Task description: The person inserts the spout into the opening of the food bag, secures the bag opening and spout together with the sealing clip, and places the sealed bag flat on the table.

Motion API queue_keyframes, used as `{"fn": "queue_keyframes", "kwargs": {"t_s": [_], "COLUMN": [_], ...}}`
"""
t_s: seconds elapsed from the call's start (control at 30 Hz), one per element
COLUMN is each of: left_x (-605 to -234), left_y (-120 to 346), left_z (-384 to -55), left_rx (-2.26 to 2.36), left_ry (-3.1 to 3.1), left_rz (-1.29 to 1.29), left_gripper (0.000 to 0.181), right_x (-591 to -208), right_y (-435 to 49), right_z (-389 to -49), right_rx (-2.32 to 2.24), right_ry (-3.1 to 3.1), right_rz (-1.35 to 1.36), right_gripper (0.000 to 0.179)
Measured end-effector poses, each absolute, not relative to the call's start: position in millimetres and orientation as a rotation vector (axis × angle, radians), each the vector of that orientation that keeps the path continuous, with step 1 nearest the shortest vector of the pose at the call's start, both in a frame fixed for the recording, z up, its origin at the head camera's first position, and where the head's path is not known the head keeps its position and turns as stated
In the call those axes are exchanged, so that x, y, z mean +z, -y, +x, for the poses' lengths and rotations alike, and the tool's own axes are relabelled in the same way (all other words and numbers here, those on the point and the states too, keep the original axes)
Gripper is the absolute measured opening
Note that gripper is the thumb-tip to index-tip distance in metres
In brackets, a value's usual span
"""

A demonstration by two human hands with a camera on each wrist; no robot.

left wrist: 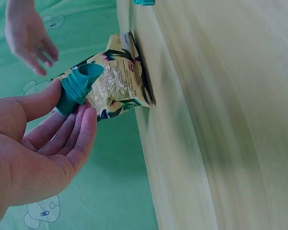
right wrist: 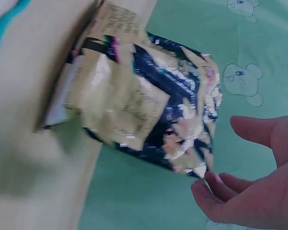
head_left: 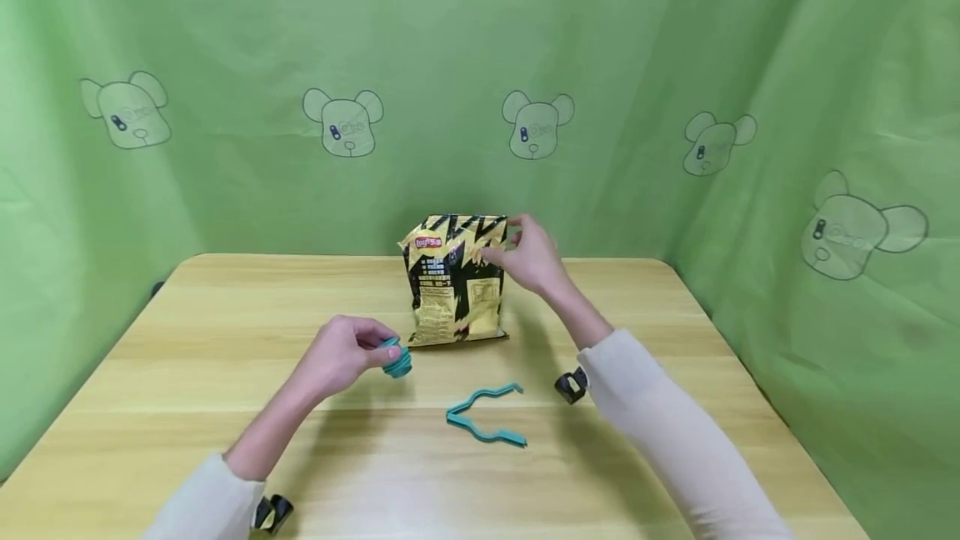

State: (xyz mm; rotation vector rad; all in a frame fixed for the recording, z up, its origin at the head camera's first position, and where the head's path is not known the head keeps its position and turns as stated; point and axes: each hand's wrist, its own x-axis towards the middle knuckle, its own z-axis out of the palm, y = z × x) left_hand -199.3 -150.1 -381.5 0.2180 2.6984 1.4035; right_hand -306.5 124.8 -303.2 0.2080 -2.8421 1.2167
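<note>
A black and yellow chip bag stands on the table, its printed side facing me. Thumb and fingertips of my left hand pinch a teal ribbed spout, in front of the bag's lower left corner. In the left wrist view the spout shows a hollow oval end. My right hand is at the bag's upper right edge. The right wrist view has its fingertips right at a top corner of the bag, with the thumb spread away. A teal clip lies spread in a V before the bag.
The pale wooden table reaches back to a green curtain printed with bear heads. Black straps sit at both wrists, by the light sleeves.
</note>
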Motion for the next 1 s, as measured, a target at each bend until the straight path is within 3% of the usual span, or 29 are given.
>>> {"fn": "queue_keyframes", "kwargs": {"t_s": [0.33, 0.77, 1.0], "left_x": [-379.9, -381.4, -378.3], "left_y": [153.0, 151.0, 150.3], "left_z": [-202.1, -203.5, -203.8], "left_rx": [1.394, 1.393, 1.396], "left_ry": [-2.711, -2.706, -2.701], "left_rz": [0.216, 0.196, 0.199], "left_gripper": [0.025, 0.025, 0.026], "right_x": [-268.0, -290.5, -297.7], "right_y": [-83.5, -53.2, -55.4], "right_z": [-327.6, -353.2, -350.5], "right_rx": [1.058, 0.994, 0.992], "right_ry": [2.805, 2.950, 2.909], "right_rz": [0.324, 0.324, 0.355], "right_gripper": [0.072, 0.067, 0.045]}}
